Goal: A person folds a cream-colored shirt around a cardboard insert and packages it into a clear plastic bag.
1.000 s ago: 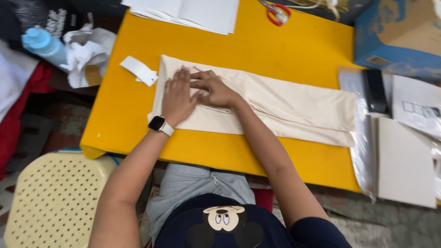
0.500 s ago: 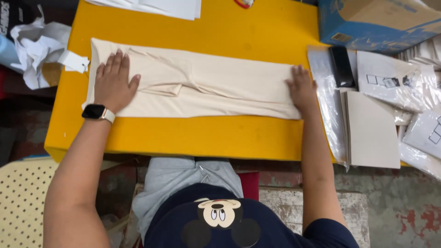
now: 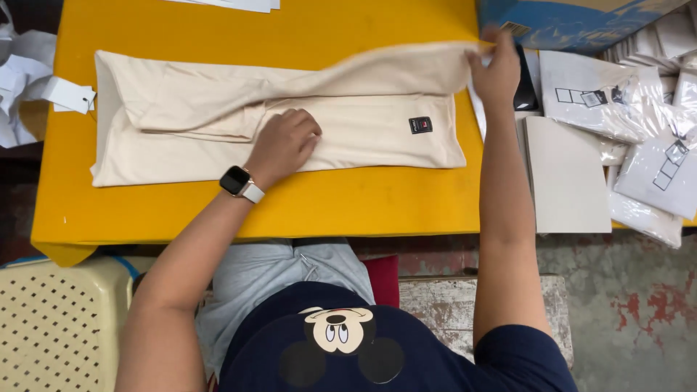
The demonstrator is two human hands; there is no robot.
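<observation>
A yellow bench fills the upper part of the view, standing over a worn concrete floor with red stains; a cream perforated plastic chair sits at the lower left. A cream folded garment lies lengthwise across the bench. The left hand rests on its middle, fingers curled together and pressing the cloth flat. The right hand is at the garment's right end, fingers pinching the upper layer and holding it lifted above the lower layer, which stays on the bench with a small dark label showing. To the right lie grey cardboard sheets and clear packets. A blue box is cut off at the top edge. The right fingertips are blurred and partly hidden by cloth.
</observation>
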